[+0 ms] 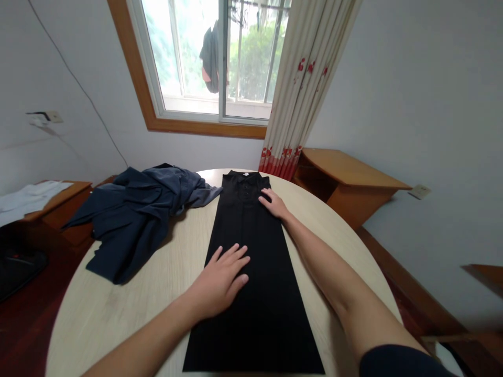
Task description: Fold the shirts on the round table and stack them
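A black collared shirt point(261, 303) lies folded into a long narrow strip on the round table, its collar and buttons at the far end. My left hand point(222, 277) rests on the left part of the cloth near the middle, fingers spread and palm down. Farther off, my right hand point(274, 203) lies on the right edge of the shirt just below the collar, its fingers apart. Neither hand grips the fabric. To the left, a crumpled heap of dark blue and grey clothes point(145, 209) hangs partly over the table's edge.
The pale round table point(129, 314) stands before a window point(220, 68) with a red-patterned curtain point(298, 78). A wooden desk point(346, 167) is behind it on the right. On the left, another wooden desk point(66, 201) bears white papers or cloth point(33, 199).
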`<move>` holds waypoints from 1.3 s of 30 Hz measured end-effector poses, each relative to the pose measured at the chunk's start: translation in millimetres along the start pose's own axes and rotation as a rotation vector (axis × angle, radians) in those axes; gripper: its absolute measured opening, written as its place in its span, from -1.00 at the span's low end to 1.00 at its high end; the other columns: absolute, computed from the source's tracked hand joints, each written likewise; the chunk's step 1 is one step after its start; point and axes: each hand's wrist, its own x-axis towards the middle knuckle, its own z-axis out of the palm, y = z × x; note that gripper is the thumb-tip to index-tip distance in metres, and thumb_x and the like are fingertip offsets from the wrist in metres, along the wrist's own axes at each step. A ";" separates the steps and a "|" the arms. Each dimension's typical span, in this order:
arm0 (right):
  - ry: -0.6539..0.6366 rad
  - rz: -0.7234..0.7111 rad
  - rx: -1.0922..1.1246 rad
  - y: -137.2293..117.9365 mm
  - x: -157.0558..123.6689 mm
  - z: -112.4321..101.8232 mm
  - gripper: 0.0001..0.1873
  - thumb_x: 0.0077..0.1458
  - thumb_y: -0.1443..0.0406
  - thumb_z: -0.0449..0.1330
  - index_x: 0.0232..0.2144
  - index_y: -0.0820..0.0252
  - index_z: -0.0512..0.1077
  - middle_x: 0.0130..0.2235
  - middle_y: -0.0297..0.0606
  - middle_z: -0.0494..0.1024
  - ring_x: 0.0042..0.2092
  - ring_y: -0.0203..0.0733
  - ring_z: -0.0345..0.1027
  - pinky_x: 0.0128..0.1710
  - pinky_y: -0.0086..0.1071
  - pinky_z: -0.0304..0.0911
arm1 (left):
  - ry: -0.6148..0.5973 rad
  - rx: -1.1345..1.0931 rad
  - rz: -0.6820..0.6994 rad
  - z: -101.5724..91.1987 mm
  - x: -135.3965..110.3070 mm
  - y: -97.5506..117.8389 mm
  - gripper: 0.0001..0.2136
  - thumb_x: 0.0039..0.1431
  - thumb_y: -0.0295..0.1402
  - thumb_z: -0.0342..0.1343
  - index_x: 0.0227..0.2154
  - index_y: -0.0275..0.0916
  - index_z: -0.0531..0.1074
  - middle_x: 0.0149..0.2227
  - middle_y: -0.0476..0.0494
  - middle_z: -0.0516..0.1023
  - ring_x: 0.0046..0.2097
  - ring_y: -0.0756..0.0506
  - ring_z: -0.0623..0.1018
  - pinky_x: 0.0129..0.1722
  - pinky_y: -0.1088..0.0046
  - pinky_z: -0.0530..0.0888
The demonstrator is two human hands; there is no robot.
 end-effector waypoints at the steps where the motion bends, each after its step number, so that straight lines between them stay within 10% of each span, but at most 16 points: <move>1: -0.042 -0.062 -0.025 -5.1 -16.1 -1.5 -0.40 0.34 0.02 -0.01 0.30 0.13 0.28 0.38 -0.17 0.22 0.43 -0.08 -0.07 0.37 -0.08 -0.12 | 0.002 0.001 -0.028 -3.2 0.5 -2.2 -0.56 0.42 -0.21 -0.13 0.28 -0.15 0.30 0.42 -0.18 0.13 0.44 -0.20 0.06 0.39 -0.09 -0.03; 19: -0.498 -0.453 0.126 -126.0 -325.6 -62.7 -0.10 0.17 -0.07 0.22 0.43 -0.14 -0.05 0.43 -0.19 0.00 0.44 0.13 -0.13 0.41 0.21 -0.34 | 0.130 0.018 -0.098 -9.7 -0.1 -37.3 -0.54 0.35 -0.14 -0.12 0.15 -0.23 0.44 0.35 -0.20 0.28 0.38 -0.22 0.23 0.36 0.05 0.14; 29: -0.136 -0.206 0.002 -47.6 -242.3 -75.7 -0.50 0.25 0.34 -0.02 0.17 0.09 0.46 0.29 -0.08 0.36 0.32 0.01 0.20 0.33 0.09 0.05 | 0.125 0.040 -0.064 -50.2 -15.6 -68.6 -0.61 0.07 -0.42 -0.04 -0.10 -0.22 0.60 0.23 -0.14 0.46 0.27 -0.18 0.41 0.32 0.21 0.28; 39: -0.407 -0.419 0.133 -51.8 -270.5 -89.0 -0.75 0.23 0.22 0.19 -0.10 0.03 0.61 0.22 -0.11 0.46 0.30 0.10 0.22 0.34 0.24 -0.16 | -0.113 0.070 0.201 -32.8 -50.9 -30.3 -0.60 0.19 -0.44 0.06 0.06 -0.08 0.54 0.25 -0.09 0.42 0.30 -0.18 0.38 0.33 0.10 0.23</move>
